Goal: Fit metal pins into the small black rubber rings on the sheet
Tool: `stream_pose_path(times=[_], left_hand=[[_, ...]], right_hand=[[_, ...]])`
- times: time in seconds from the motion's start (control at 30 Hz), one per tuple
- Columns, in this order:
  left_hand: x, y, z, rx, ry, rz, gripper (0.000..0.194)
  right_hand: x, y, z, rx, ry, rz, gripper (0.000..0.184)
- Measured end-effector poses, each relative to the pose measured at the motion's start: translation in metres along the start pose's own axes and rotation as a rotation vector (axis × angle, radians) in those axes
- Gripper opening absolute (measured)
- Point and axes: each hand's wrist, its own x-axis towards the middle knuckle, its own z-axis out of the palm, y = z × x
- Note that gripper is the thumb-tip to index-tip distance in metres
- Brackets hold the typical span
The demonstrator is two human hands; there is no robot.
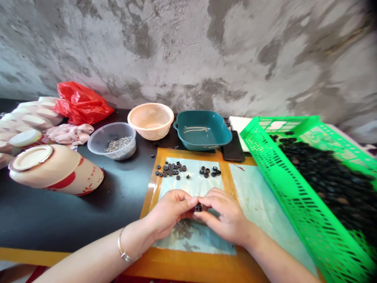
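Between the fingertips of both hands is a small black part [198, 207], partly covered by the fingers. My left hand [173, 208] pinches it from the left, thumb on top. From the right, my right hand [225, 214] closes thumb and fingers on the same piece. Beyond the hands, several small black rings [171, 169] lie scattered on the pale blue sheet [203, 182]. A smaller group of rounded black parts [209, 171] sits to their right. Beneath my left hand is a loose heap of thin metal pins [183, 228].
At right stands a green crate [282, 192] full of black parts. A teal basin [203, 129], a peach bowl [150, 122] and a clear bowl [112, 139] of metal pins line the back. A large cream cup [59, 169] lies on its side at left, near a red bag [81, 104].
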Motion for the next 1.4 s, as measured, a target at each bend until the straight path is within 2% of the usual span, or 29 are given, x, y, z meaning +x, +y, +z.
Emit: stream_pose_path(times=[0.17, 0.27, 0.37, 0.4, 0.53, 0.67, 0.77, 0.87, 0.97, 1.03, 1.07, 1.13, 1.2, 1.27, 1.3, 1.33, 1.4], left_hand=[[0.0, 0.001, 0.0, 0.151, -0.018, 0.044, 0.04], [0.0, 0.003, -0.001, 0.262, -0.043, 0.164, 0.042], [-0.004, 0.006, -0.001, 0.349, -0.119, 0.275, 0.059], [-0.006, 0.007, 0.0, 0.421, -0.134, 0.311, 0.058], [-0.01, 0.01, -0.002, 0.763, -0.115, 0.478, 0.033], [-0.01, 0.009, -0.004, 0.904, -0.107, 0.595, 0.03], [-0.011, 0.011, -0.004, 0.93, -0.113, 0.628, 0.026], [-0.012, 0.013, -0.001, 0.895, -0.104, 0.588, 0.024], [-0.01, 0.014, -0.002, 0.764, -0.081, 0.524, 0.033], [-0.006, 0.015, -0.004, 0.685, -0.061, 0.545, 0.043], [-0.004, 0.016, -0.006, 0.672, -0.041, 0.571, 0.045], [0.0, 0.019, -0.01, 0.697, 0.011, 0.622, 0.041], [0.004, 0.023, -0.015, 0.761, 0.09, 0.654, 0.031], [0.009, 0.027, -0.02, 0.827, 0.169, 0.669, 0.023], [0.011, 0.028, -0.023, 0.865, 0.2, 0.675, 0.021], [0.014, 0.028, -0.025, 0.912, 0.22, 0.687, 0.02], [0.018, 0.027, -0.03, 1.039, 0.221, 0.727, 0.02]], right_hand=[[0.001, -0.003, -0.002, 0.021, 0.006, 0.019, 0.009], [0.003, -0.003, -0.004, 0.036, 0.0, 0.049, 0.007], [0.003, -0.004, -0.006, 0.056, -0.031, 0.091, 0.009], [0.002, -0.004, -0.006, 0.06, -0.043, 0.105, 0.01], [0.0, -0.004, -0.006, 0.073, -0.063, 0.135, 0.014], [-0.001, -0.005, -0.003, 0.1, -0.061, 0.124, 0.014], [-0.003, -0.004, 0.0, 0.131, -0.033, 0.123, 0.015], [-0.002, -0.002, 0.003, 0.155, -0.013, 0.144, 0.011], [-0.001, -0.001, 0.004, 0.177, -0.007, 0.174, 0.013], [0.0, 0.001, -0.002, 0.21, 0.013, 0.201, 0.018], [0.0, 0.003, -0.008, 0.248, 0.065, 0.219, 0.02], [0.0, 0.009, -0.027, 0.393, 0.291, 0.253, 0.021], [-0.001, 0.019, -0.052, 0.639, 0.67, 0.261, 0.032], [0.0, 0.031, -0.073, 0.838, 0.93, 0.289, 0.056], [0.001, 0.035, -0.079, 0.88, 0.991, 0.312, 0.063], [0.002, 0.039, -0.081, 0.884, 0.995, 0.365, 0.064], [0.004, 0.042, -0.072, 0.798, 0.874, 0.498, 0.057]])
